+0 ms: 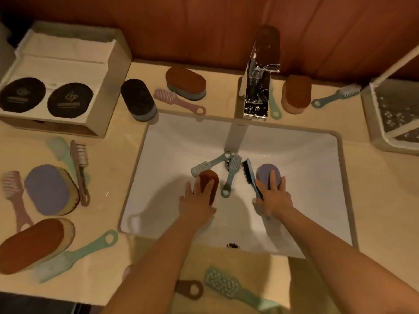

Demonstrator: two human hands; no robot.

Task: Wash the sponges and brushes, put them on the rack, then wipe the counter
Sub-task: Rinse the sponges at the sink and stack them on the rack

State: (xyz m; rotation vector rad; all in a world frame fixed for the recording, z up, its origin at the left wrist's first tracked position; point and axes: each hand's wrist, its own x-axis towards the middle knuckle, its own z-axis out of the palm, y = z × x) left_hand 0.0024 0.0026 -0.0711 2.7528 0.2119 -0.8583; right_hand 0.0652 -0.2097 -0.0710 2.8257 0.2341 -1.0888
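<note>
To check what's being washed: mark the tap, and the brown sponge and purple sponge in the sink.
tap [256,96]: head view, chrome spout front.
brown sponge [209,176]: head view, bare top beyond the fingers.
purple sponge [264,171]: head view, bare top beyond the fingers.

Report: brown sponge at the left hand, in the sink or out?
In: brown sponge rests on the white sink floor near the drain, left hand holding it.
</note>
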